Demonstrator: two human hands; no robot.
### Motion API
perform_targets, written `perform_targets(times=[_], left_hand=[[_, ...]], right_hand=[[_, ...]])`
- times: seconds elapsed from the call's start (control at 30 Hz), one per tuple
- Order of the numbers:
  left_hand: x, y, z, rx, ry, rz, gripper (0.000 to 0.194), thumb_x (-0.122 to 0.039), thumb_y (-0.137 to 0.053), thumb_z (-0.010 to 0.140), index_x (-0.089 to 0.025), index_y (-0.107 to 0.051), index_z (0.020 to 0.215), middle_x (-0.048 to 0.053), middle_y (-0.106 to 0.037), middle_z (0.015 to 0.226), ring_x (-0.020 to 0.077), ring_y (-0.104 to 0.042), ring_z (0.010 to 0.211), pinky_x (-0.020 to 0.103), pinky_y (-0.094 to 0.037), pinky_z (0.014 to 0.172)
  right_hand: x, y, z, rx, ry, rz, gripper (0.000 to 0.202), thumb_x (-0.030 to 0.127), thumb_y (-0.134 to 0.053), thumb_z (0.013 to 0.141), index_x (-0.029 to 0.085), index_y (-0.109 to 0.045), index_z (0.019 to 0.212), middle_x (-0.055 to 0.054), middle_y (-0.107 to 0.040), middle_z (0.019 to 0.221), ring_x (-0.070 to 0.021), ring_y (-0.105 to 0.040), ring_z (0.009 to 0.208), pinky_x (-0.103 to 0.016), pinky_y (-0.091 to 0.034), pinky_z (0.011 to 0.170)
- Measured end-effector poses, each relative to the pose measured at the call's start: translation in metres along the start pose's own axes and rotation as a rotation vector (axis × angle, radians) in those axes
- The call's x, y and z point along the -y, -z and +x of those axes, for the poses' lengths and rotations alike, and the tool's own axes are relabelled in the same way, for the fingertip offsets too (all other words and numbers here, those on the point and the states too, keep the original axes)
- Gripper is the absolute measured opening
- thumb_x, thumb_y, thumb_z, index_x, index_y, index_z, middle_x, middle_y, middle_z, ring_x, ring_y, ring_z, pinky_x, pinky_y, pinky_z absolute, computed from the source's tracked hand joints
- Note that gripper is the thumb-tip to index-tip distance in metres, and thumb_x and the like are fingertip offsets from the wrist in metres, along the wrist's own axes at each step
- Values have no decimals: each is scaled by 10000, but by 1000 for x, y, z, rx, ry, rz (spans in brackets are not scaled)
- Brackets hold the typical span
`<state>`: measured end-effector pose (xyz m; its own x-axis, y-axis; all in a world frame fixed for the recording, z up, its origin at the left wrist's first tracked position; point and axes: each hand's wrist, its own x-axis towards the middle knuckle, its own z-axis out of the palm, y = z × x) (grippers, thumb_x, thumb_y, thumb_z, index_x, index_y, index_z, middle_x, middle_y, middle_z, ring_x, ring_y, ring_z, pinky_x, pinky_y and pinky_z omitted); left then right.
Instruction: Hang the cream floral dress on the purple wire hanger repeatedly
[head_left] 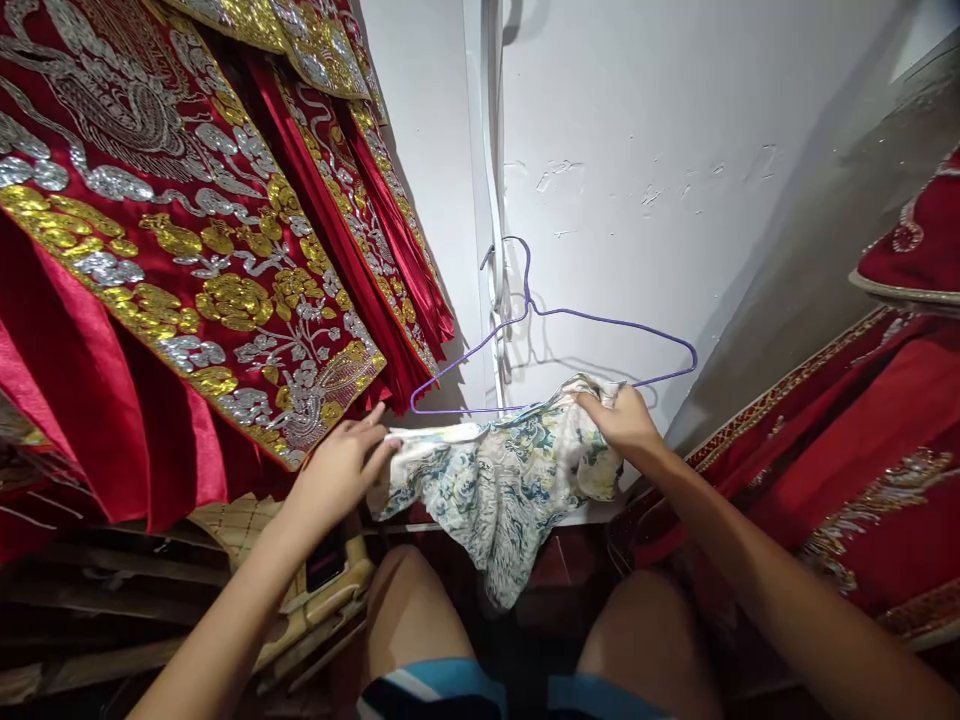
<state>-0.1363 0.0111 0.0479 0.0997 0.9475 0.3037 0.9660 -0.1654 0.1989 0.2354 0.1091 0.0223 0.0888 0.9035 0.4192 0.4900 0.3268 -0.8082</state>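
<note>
A purple wire hanger [619,318] hangs by its hook from a white strip on the wall. A floral garment [517,470] in white, green and blue, with a gathered middle, stretches along the hanger's bottom bar and droops below it. My right hand [621,415] pinches its upper right edge, thumb on the near side. At the other end, my left hand [352,455] grips the left edge between thumb and fingers, one finger raised. Part of the bottom bar is hidden behind the cloth.
Red garments [240,300] with gold and silver sequins hang at the left, close to my left hand. More red beaded cloth [862,450] hangs on the right. A bamboo chair [345,585] stands at lower left. Behind the hanger is a white wall [675,130].
</note>
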Motion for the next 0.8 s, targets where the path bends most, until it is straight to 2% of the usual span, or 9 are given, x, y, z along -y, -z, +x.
perform_targets(times=[0.13,0.2,0.27,0.4,0.43,0.57,0.63,0.73,0.8], left_hand=[[-23,5,25,-213,101,-135,466,-487,-365,1001,-206,-718,1119,122,-760,1165,316,-710,1025,362,-487,880],[-31,4,37,-317,138,-182,474,-477,-360,1003,-193,-718,1125,110,-780,1039,297,-718,938,329,-469,811],[-33,1,49,-348,169,-185,473,-459,-353,1000,-182,-723,1098,116,-774,1019,292,-706,927,318,-445,772],[-25,-4,67,-85,156,-79,470,-462,-363,966,-177,-723,867,126,-741,823,287,-658,762,321,-389,665],[-23,-6,71,-57,132,-70,463,-453,-361,961,-177,-709,830,122,-722,772,278,-640,720,321,-379,653],[-19,-12,85,-132,91,-62,408,-390,-352,952,-184,-654,770,118,-694,711,256,-602,651,322,-367,633],[-18,-13,92,-76,109,-62,374,-364,-380,933,-200,-601,679,121,-689,683,248,-594,624,321,-368,618],[-16,-15,100,52,125,-94,356,-355,-417,908,-222,-523,595,122,-685,657,239,-592,601,320,-372,605],[-16,-16,103,62,111,-97,364,-366,-420,910,-227,-507,585,120,-685,657,234,-587,595,322,-370,603]], right_hand=[[11,10,-11,6,-65,-47,396,464,-625,747,250,-366,538,58,-286,479,-117,-316,501,-266,-269,446],[14,11,-16,22,-59,-40,414,452,-619,765,257,-335,534,62,-252,476,-111,-285,487,-267,-244,427],[17,11,-20,17,-28,-41,405,428,-604,790,256,-339,535,60,-246,476,-115,-279,488,-269,-244,431],[18,11,-23,20,89,-49,303,403,-560,845,233,-458,616,32,-387,522,-143,-366,556,-266,-323,515],[18,11,-23,33,100,-56,290,403,-549,853,229,-466,636,29,-410,544,-145,-379,573,-265,-330,534],[15,8,-24,24,99,-73,348,405,-530,867,237,-338,631,50,-321,557,-127,-318,569,-260,-281,532],[13,6,-25,11,99,-72,369,406,-538,871,238,-304,639,56,-290,556,-123,-297,561,-257,-270,526],[10,4,-28,20,82,-57,307,377,-541,861,236,-364,654,53,-333,567,-126,-316,569,-252,-288,532],[10,4,-28,32,71,-39,255,359,-541,848,232,-409,671,48,-368,581,-129,-336,582,-248,-304,540]])
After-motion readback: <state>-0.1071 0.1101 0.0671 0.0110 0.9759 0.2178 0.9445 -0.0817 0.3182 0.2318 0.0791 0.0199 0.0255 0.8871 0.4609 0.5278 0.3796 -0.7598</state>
